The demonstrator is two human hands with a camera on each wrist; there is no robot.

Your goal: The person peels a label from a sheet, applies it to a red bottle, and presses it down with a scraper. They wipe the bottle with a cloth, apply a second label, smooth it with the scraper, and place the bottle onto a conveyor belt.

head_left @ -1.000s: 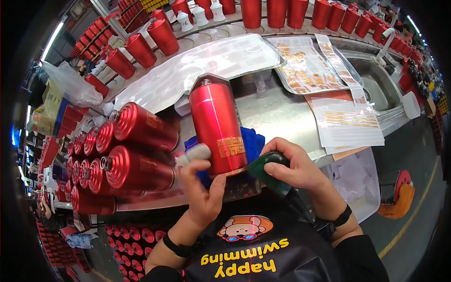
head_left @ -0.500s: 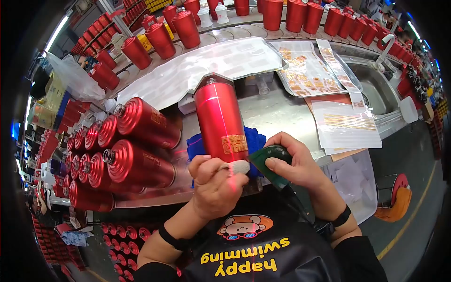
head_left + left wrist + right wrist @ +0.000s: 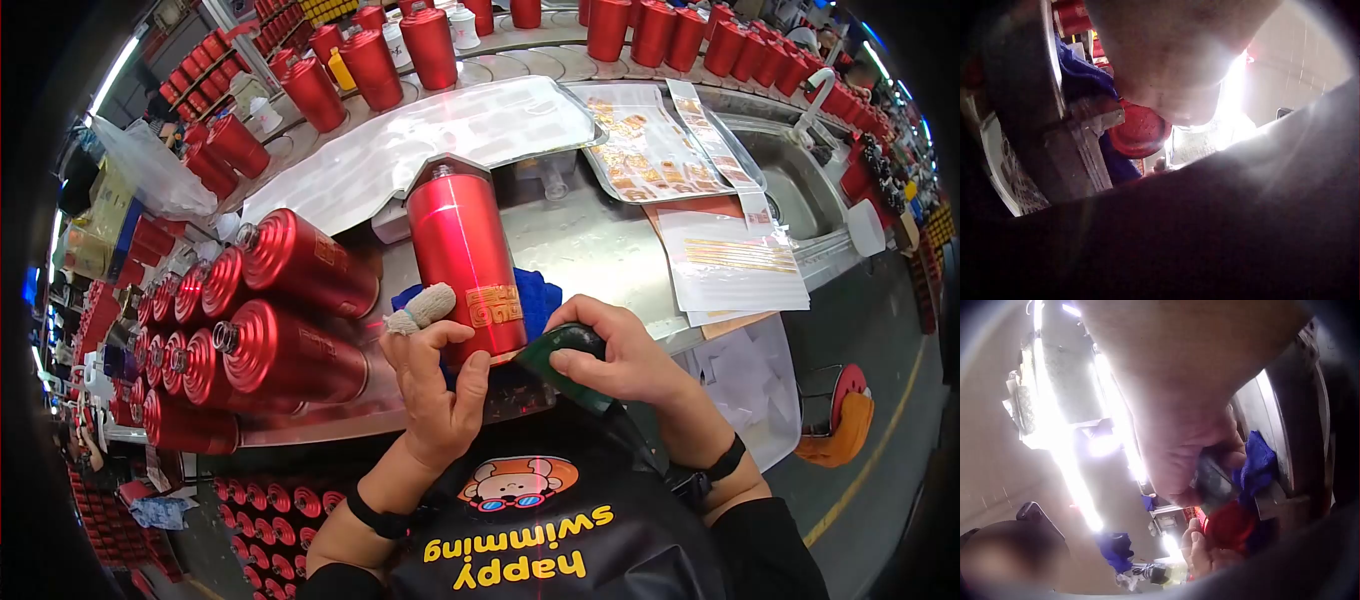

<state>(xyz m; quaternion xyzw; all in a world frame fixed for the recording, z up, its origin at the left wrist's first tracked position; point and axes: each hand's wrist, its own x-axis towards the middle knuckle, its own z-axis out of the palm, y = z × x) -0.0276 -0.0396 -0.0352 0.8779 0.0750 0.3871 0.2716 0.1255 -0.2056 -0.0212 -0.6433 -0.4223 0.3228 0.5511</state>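
Note:
In the head view a red metal bottle (image 3: 455,230) with a gold square pattern (image 3: 495,305) lies with its base toward me, a blue cloth (image 3: 538,295) under it. My left hand (image 3: 430,395) is at the base's left, fingers loosely bent and touching the side, thumb near the bottom edge. One finger wears a white cloth cover (image 3: 425,308). My right hand (image 3: 635,355) pinches a dark green flat scraper (image 3: 565,360), its tip near the base. The right wrist view shows this scraper (image 3: 1213,481) beside the red base (image 3: 1232,525).
Several red bottles (image 3: 305,345) lie stacked at left. Behind is a white-covered tray (image 3: 430,140); to the right are a tray of gold decals (image 3: 650,140), paper sheets (image 3: 735,265) and a sink (image 3: 790,180). Red containers (image 3: 430,45) stand on the curved conveyor (image 3: 500,65).
My left hand's covered finger first came across the bottle's lower end below the gold pattern, then drew back left. Conveyor containers shifted right. The scraper stayed in my right hand.

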